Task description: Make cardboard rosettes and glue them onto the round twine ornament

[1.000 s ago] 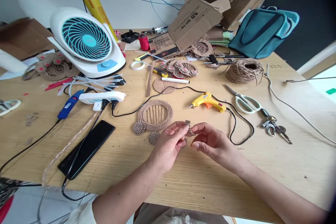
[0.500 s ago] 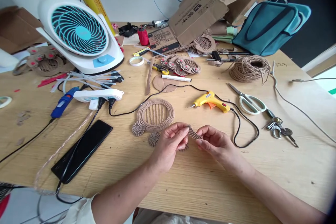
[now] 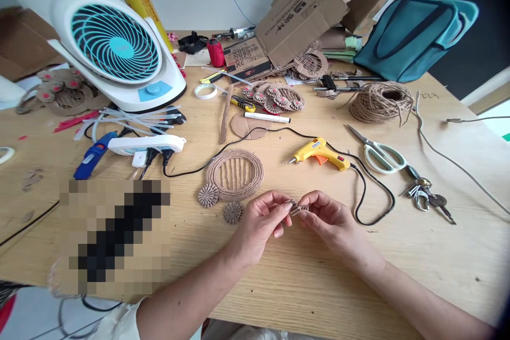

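Cardboard strip (image 3: 295, 209) pinched between left grip (image 3: 258, 223) and right grip (image 3: 332, 223).

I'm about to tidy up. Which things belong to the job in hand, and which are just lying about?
Probably the job's: corrugated strip, pinched by left hand and right hand; ridged discs; brown ringed oval; glue gun.

Seemingly just lying about: keys; fan; teal bag.

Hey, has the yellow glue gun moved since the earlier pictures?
No, the yellow glue gun keeps the same place and angle against the scissors; only the camera view has shifted.
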### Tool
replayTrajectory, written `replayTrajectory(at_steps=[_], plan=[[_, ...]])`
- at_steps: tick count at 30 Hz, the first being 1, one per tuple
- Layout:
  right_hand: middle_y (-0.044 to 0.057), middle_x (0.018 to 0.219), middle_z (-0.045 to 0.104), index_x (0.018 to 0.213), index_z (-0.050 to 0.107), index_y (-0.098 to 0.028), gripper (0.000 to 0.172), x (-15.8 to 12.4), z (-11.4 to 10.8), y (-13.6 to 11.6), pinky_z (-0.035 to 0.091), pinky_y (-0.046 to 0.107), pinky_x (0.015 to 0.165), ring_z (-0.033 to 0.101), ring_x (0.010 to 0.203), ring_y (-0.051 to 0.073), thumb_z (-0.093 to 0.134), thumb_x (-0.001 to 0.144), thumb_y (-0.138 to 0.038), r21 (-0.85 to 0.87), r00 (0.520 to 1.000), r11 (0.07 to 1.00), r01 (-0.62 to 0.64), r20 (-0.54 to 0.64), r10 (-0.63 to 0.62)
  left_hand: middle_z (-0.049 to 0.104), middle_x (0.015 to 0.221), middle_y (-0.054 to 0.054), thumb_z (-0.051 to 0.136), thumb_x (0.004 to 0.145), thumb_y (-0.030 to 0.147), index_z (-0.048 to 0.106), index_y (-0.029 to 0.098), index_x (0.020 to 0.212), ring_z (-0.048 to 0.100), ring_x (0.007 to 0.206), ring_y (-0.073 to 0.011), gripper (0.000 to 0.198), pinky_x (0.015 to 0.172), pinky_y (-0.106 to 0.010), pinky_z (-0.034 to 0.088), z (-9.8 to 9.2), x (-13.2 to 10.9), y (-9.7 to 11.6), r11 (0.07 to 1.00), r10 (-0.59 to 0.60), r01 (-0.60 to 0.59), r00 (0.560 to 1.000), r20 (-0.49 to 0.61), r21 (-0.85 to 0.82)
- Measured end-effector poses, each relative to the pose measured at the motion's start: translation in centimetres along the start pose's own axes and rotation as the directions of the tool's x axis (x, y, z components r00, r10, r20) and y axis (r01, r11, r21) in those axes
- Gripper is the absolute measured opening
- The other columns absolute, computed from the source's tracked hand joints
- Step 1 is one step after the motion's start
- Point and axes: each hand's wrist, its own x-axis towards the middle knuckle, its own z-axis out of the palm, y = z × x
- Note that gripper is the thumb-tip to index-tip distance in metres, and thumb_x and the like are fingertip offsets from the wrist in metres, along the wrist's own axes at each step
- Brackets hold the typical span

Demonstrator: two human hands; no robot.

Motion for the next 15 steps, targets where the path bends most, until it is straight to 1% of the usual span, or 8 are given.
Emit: replayTrajectory(at_steps=[5,9,11,15], plan=[[0.0,0.073,0.061,0.087,0.058,-0.022,0.032,0.11,0.31,0.56,0.048,0.026,0.063,0.055,0.066,0.013,0.075,0.082,-0.049,0.035,0.999,0.999,0.033,-0.019,-0.032,0.059,0.069,0.001,0.083,0.073,0.042,0.065,0.014,0.084,0.046,0.055,-0.0049,0.035,0.045,-0.017,0.029,0.04,0.03,0.11,1.0,0.008,-0.007,1.0,-0.014,0.011],[0.001,0.079,0.063,0.091,0.059,-0.023,0.031,0.07,0.58,0.85,0.049,0.026,0.064,0.058,0.069,0.013,0.076,0.081,-0.047,0.088,0.999,0.995,0.048,-0.018,-0.047,0.059,0.066,0.002,0.083,0.072,0.042,0.062,0.015,0.083,0.045,0.052,-0.004,0.036,0.045,-0.016,0.029,-0.06,0.05,0.41,0.999,0.032,-0.033,0.999,-0.034,-0.012],[0.001,0.077,0.063,0.091,0.06,-0.023,0.03,0.02,0.55,0.88,0.046,0.025,0.061,0.056,0.067,0.013,0.075,0.082,-0.047,0.069,0.999,0.996,0.05,-0.004,-0.05,0.059,0.066,0.002,0.083,0.073,0.041,0.061,0.015,0.082,0.045,0.051,-0.0038,0.036,0.045,-0.015,0.03,-0.11,0.04,0.48,0.999,0.038,-0.039,0.999,-0.037,-0.02],[-0.002,0.068,0.057,0.087,0.061,-0.022,0.03,-0.09,0.43,0.68,0.04,0.024,0.055,0.048,0.06,0.011,0.071,0.085,-0.05,-0.009,1.0,1.0,0.023,0.016,-0.022,0.06,0.066,0.002,0.08,0.076,0.041,0.06,0.015,0.084,0.05,0.052,-0.0051,0.035,0.042,-0.015,0.031,-0.1,0.03,0.29,0.998,0.064,-0.064,0.997,-0.047,0.008]])
